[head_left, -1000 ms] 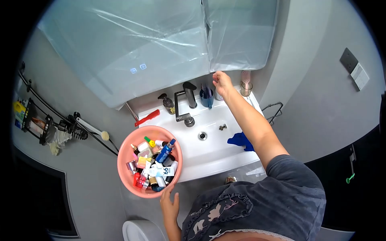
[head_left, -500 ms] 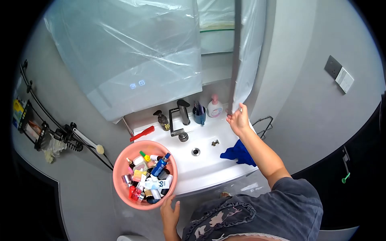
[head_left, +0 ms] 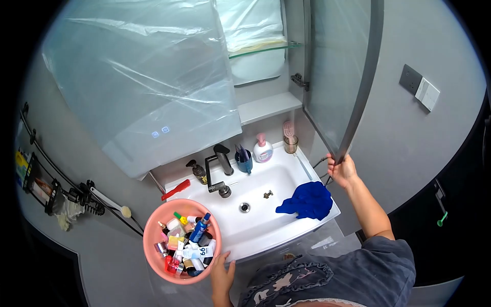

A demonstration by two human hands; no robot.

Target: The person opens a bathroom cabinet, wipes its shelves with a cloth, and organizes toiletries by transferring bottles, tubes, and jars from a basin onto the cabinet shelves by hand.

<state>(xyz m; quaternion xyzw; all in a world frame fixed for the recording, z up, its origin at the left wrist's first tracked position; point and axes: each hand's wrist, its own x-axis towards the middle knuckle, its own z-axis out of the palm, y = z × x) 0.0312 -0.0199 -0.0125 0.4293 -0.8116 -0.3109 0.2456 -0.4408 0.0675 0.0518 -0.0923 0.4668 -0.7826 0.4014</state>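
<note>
My right hand (head_left: 343, 170) grips the lower corner of the grey-framed cabinet door (head_left: 372, 66), which stands swung out to the right. Behind it the cabinet shows a glass shelf (head_left: 263, 50) and a bare lower ledge (head_left: 271, 107). My left hand (head_left: 223, 273) is beside the right rim of a pink plastic basin (head_left: 149, 245), fingers apart; whether it touches the rim I cannot tell. Bottles, tubes and small jars fill the basin, among them a blue bottle (head_left: 200, 228) and a white tube (head_left: 197, 253).
The white sink (head_left: 266, 215) holds a blue cloth (head_left: 309, 200) and a small metal piece (head_left: 268, 194). Along its back stand a black faucet (head_left: 223, 159), a dark pump bottle (head_left: 196, 172), a blue cup (head_left: 244, 163), a white-and-pink pump bottle (head_left: 263, 150) and a tumbler (head_left: 290, 145) with a pink brush. A red comb (head_left: 176, 189) lies left.
My right hand has pulled the cabinet door further open to the right, uncovering the shelf, ledge and tumbler. My left hand stays by the basin. The view has shifted slightly.
</note>
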